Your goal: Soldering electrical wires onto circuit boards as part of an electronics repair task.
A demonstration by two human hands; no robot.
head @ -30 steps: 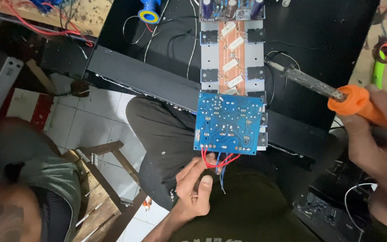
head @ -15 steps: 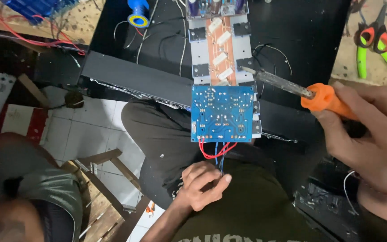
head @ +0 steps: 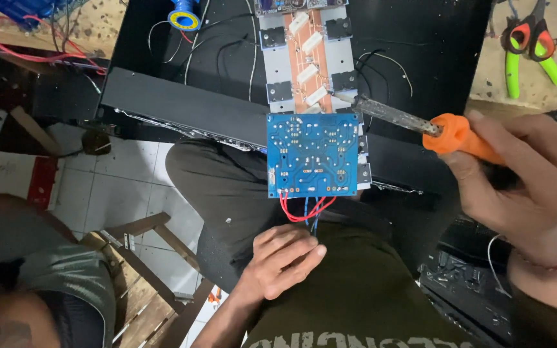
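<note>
Clutching orange soldering iron (head: 420, 125) in right hand (head: 527, 183), left hand (head: 282, 261) grip loosely curled, pinched wires (head: 307, 209) unclear

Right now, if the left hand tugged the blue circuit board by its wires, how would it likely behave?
The blue circuit board looks thin and rigid, probably light. Its red and blue wires look floppy, so a tug from the left hand might strain the joints. It overhangs the black chassis, so it could tip.

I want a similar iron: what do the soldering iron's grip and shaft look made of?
Soldering iron in the right hand: the grip looks like matte orange plastic or rubber, evenly coloured; the shaft looks like bare metal, dull grey and scorched.
</note>
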